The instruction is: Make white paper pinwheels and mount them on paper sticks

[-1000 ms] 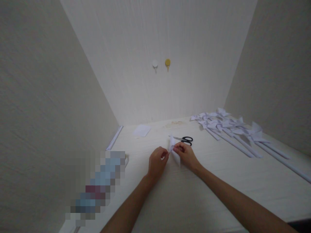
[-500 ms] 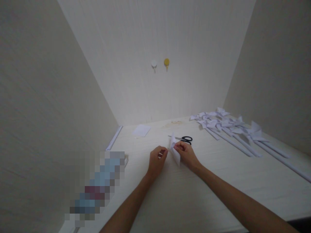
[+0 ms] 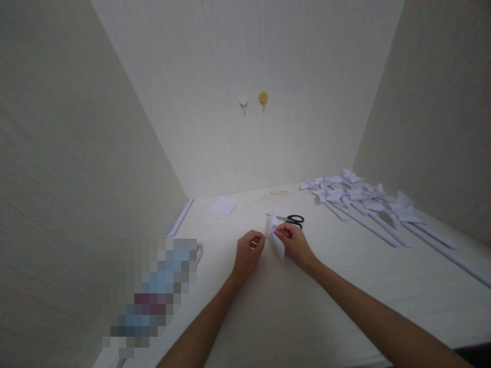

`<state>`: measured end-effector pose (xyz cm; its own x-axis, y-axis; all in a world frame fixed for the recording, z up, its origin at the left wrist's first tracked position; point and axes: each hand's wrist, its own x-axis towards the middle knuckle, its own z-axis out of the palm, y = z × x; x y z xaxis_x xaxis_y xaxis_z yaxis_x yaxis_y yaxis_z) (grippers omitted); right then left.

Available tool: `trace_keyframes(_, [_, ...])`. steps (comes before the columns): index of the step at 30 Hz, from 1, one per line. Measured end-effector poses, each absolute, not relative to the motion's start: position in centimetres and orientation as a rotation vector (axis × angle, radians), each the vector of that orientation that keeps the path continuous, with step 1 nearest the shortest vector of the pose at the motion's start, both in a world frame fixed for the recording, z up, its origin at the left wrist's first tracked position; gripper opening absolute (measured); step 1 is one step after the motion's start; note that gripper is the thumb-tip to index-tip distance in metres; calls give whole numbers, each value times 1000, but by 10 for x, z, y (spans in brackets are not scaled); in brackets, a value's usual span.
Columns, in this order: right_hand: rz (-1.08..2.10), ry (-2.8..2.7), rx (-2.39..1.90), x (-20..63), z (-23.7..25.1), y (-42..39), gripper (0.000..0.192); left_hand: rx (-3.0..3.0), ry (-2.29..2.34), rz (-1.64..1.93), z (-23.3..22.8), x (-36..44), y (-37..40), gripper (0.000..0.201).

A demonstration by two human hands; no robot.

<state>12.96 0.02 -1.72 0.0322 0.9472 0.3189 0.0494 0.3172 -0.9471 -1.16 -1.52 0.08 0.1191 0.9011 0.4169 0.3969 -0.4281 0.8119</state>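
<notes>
In the middle of the head view, my right hand [image 3: 295, 244] pinches a curled piece of white paper [image 3: 280, 249] between thumb and fingers and holds it on edge above the table. Just left of the paper, my left hand [image 3: 249, 253] has its thumb and fingertips pressed together. Whatever lies between those fingertips is too small to make out. Behind the paper lies a pair of scissors [image 3: 294, 219] with black handles, its blades pointing left and partly hidden by the paper.
Several white paper pinwheels [image 3: 337, 195] on rolled paper sticks [image 3: 368, 227] lie at the right. A flat paper sheet [image 3: 224, 206] rests near the back wall. Rolled paper [image 3: 180, 218] lies along the left wall, beyond a pixelated blue object [image 3: 161, 281]. Two hooks [image 3: 263, 98] hang on the wall.
Very little differs. Both hands stay in nearly the same place, and the paper in my right hand has shifted only slightly.
</notes>
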Motion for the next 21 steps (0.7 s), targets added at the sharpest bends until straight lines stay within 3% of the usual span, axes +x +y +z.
trace_keyframes(21, [915, -1342, -993, 130, -18, 0, 13, 1792, 1299, 1235, 2, -11, -14, 11])
